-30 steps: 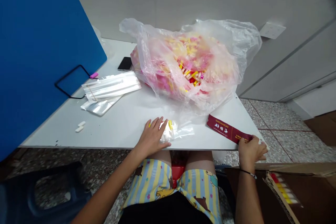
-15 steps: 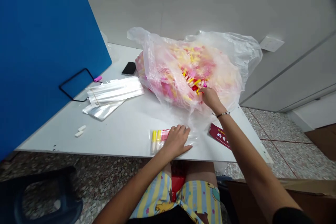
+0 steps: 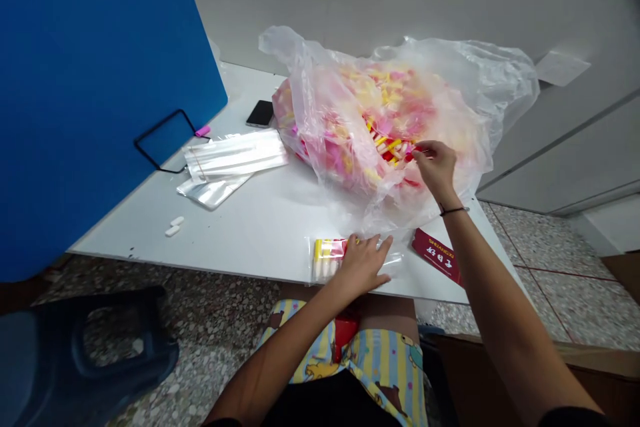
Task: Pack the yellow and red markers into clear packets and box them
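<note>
My left hand (image 3: 364,263) lies with its fingers spread on a small clear plastic bag (image 3: 397,260) at the table's front edge. In that bag is a row of short white sticks with yellow and red caps (image 3: 326,259), partly under my hand. My right hand (image 3: 436,163) is at the opening of a large translucent bag (image 3: 345,177), thumb and fingers pinched together. What they hold, if anything, I cannot make out; something red shows at the fingertips. Loose capped sticks (image 3: 393,147) in yellow, red, pink and white show through the opening.
Flat clear bags (image 3: 235,157) are stacked left of the large bag, near a phone (image 3: 261,113). Two white pieces (image 3: 174,226) lie front left. A dark red card (image 3: 437,255) lies by my right forearm. A blue panel (image 3: 110,80) borders the table's left side.
The view has shifted, so the table sits differently in frame. My right hand has turned at the bag opening, its fingers now pinched. My left hand stays on the small bag, fingers more spread.
</note>
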Tool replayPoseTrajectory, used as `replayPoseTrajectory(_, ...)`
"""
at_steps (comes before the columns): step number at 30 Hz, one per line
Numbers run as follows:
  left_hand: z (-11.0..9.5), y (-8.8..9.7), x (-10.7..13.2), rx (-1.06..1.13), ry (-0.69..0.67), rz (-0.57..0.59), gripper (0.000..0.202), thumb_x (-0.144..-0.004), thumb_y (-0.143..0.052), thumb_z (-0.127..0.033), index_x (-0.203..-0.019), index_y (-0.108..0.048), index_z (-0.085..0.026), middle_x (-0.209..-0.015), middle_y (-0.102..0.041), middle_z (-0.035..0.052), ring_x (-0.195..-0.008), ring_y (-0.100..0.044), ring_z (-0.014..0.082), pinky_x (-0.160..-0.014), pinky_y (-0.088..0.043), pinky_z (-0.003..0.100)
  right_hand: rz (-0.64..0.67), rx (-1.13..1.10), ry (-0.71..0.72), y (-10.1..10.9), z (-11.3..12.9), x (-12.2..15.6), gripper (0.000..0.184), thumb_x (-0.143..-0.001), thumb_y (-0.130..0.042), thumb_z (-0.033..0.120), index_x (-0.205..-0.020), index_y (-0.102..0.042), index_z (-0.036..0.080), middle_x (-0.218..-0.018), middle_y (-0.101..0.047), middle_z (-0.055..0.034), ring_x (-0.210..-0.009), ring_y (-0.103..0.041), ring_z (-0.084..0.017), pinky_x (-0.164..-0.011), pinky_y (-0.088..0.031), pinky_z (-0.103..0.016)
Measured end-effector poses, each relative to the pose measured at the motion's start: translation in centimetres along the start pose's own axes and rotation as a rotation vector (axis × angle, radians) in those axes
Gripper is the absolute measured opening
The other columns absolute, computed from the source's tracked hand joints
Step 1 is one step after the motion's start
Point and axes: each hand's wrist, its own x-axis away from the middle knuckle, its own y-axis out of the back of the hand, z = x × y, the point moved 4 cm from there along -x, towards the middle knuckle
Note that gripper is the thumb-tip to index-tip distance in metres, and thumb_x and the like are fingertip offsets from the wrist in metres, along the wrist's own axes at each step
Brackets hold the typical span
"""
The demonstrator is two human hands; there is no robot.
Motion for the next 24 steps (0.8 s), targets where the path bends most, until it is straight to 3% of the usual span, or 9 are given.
replayPoseTrajectory(2,-0.7,-0.1,-0.4,0.011,-0.014,-0.011,0.079,-0.078,-0.065,-0.047,-0.141,-0.027,-0.019,-0.133,-0.044,0.0146,-0.116,-0.045,0.0283,-0.098,-0.034,0.049,-0.176,-0.25,0.022,2.3,0.6,2.2,0.03,-0.079,-0.052,0.027,-0.101,-0.062,0.01,-0.098,-0.06,-0.0062,-0.08,-0.059,-0.005,-0.073,-0.052,-0.017)
replayPoseTrajectory(6,-1.7,0.1,-0.6,0.043,-0.055,-0.035,0.089,-0.071,-0.07,-0.052,-0.141,-0.028,-0.016,-0.136,-0.039,0.0164,-0.125,-0.035,0.0322,-0.094,-0.039,0.049,-0.172,-0.451,-0.003,6.1,1.4,8.4,0.035,-0.08,-0.057,0.036,-0.103,-0.062,0.01,-0.099,-0.058,-0.0067,-0.082,-0.061,-0.006,-0.073,-0.056,-0.018)
replayPoseTrajectory(9,-2.9,0.9,0.0,0.093,-0.109,-0.091,0.082,-0.073,-0.07,-0.049,-0.138,-0.033,-0.016,-0.138,-0.037,0.0159,-0.127,-0.032,0.0332,-0.099,-0.034,0.052,-0.202,-0.503,-0.195,7.9,-0.5,13.4,0.039,-0.075,-0.064,0.039,-0.099,-0.064,0.009,-0.091,-0.06,-0.0068,-0.072,-0.061,-0.005,-0.066,-0.055,-0.015)
replayPoseTrajectory(12,-5.2,1.5,1.2,0.252,-0.196,-0.154,0.061,-0.081,-0.064,-0.04,-0.133,-0.039,-0.018,-0.135,-0.041,0.0118,-0.123,-0.037,0.028,-0.102,-0.034,0.045,-0.257,-0.542,-0.449,8.4,-3.6,17.8,0.044,-0.069,-0.069,0.04,-0.099,-0.065,0.009,-0.089,-0.062,-0.0062,-0.063,-0.058,-0.003,-0.058,-0.052,-0.013)
replayPoseTrajectory(15,-7.3,1.2,2.2,0.522,-0.164,-0.214,0.056,-0.083,-0.06,-0.029,-0.133,-0.037,-0.019,-0.131,-0.044,0.0089,-0.119,-0.042,0.0227,-0.101,-0.038,0.037,-0.272,-0.675,-0.627,8.0,-5.6,21.3,0.051,-0.063,-0.072,0.04,-0.103,-0.064,0.009,-0.087,-0.062,-0.0055,-0.063,-0.058,-0.004,-0.057,-0.052,-0.015)
replayPoseTrajectory(20,-8.1,-0.5,2.8,0.818,0.06,-0.298,0.054,-0.085,-0.051,-0.019,-0.135,-0.031,-0.02,-0.12,-0.047,0.0074,-0.1,-0.052,0.0165,-0.093,-0.047,0.032,-0.325,-0.782,-0.607,8.5,-5.5,24.0,0.048,-0.065,-0.072,0.041,-0.099,-0.064,0.009,-0.097,-0.062,-0.0078,-0.077,-0.061,-0.008,-0.069,-0.055,-0.021)
replayPoseTrajectory(24,-8.0,-0.9,2.4,0.852,0.079,-0.266,0.04,-0.086,-0.047,-0.017,-0.125,-0.041,-0.021,-0.115,-0.047,0.0062,-0.09,-0.054,0.014,-0.086,-0.05,0.03,-0.267,-0.693,-0.586,8.7,-5.5,23.8,0.05,-0.066,-0.071,0.044,-0.1,-0.065,0.008,-0.102,-0.062,-0.0106,-0.083,-0.062,-0.01,-0.074,-0.055,-0.022)
